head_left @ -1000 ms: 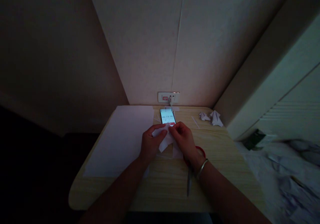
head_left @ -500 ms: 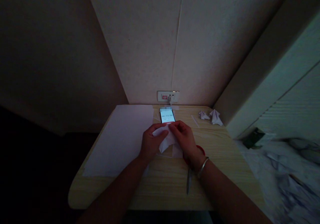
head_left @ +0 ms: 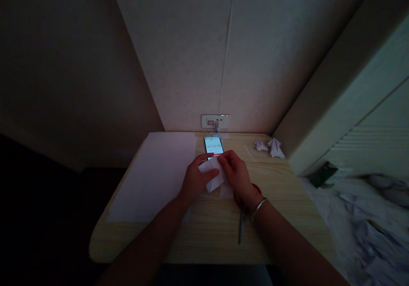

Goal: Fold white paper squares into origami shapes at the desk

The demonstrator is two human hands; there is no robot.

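Left thumb slid over folded paper [head_left: 214,176]; both hands pinching.

on the desk [head_left: 204,239] a large sheet [head_left: 156,175] lies along the left side. at the middle, the left hand [head_left: 194,181] and right hand [head_left: 236,173] hold a small paper piece [head_left: 214,177], just before a phone [head_left: 214,145] lying below a wall socket [head_left: 215,121]. two folded paper figures [head_left: 270,147] sit at the back right. scissors [head_left: 242,226] lie under the right wrist. a bed [head_left: 361,218] stands right of the desk.
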